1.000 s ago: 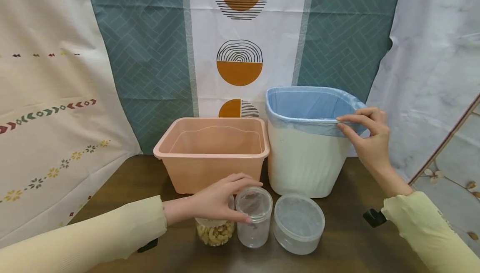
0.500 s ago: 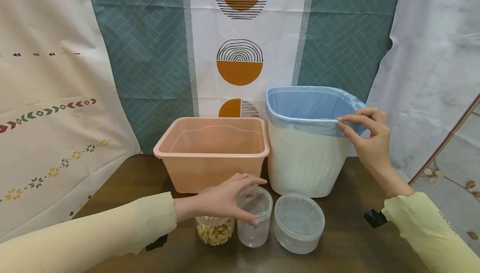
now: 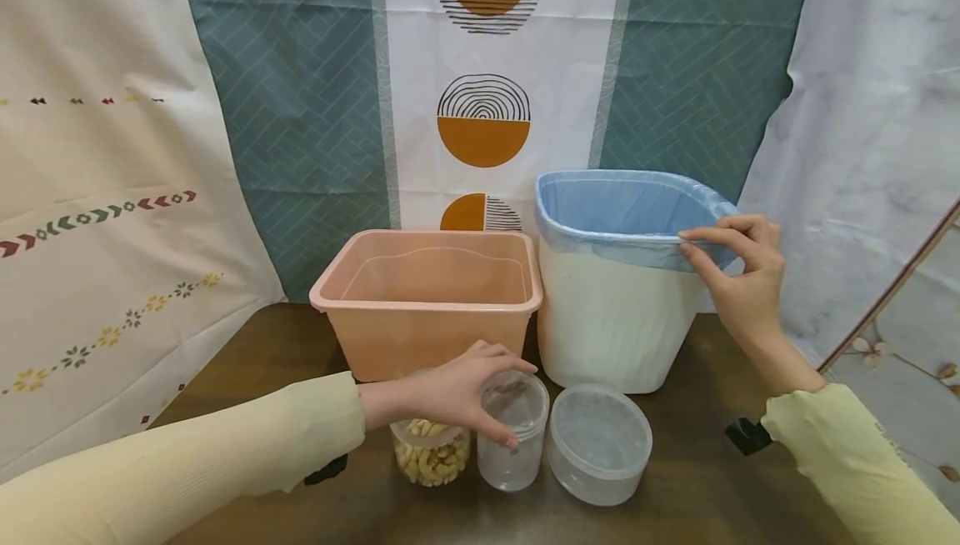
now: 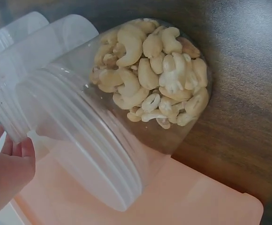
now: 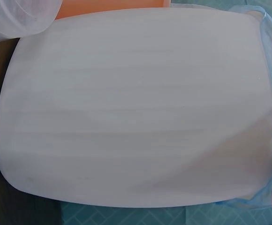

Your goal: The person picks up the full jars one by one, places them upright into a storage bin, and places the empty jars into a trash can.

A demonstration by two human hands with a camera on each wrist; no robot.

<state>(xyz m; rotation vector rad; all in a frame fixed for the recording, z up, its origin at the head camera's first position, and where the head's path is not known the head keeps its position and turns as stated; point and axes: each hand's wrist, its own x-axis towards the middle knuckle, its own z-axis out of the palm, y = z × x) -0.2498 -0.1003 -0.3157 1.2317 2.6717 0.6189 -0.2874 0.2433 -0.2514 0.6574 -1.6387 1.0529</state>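
Left hand: we see our left hand (image 3: 457, 391) reaching in from the left, fingers curled over the top of the cashew jar (image 3: 432, 453), with the fingertips (image 3: 510, 442) spread across to the rim of the empty clear jar (image 3: 512, 432) beside it. Whether it truly grips the cashew jar or only rests on it we cannot tell.
Cashew jar: a clear plastic jar partly filled with pale cashews (image 4: 150, 75), standing on the table at front centre, just in front of the peach tub. From the left wrist camera the threaded mouth looks open, with no lid visible.
Empty clear jar: it stands upright, touching or just beside the cashew jar on its right.
Round container: a wider, low clear container (image 3: 598, 443) sits just to the right of the empty jar.
Right hand: our right hand (image 3: 738, 278) is raised at the far right, thumb and forefinger pinching the blue liner (image 3: 622, 207) at the right rim of the white bin (image 3: 611, 320).
White bin: it stands upright on the table behind the round container, its blue liner folded over the rim; the right wrist camera shows its ribbed white wall (image 5: 136, 108) up close.
Peach tub: a rectangular peach plastic tub (image 3: 427, 312) sits just left of the bin.
Table: dark brown wood (image 3: 697, 478).
Backdrop: patterned cloth hangings behind the table.
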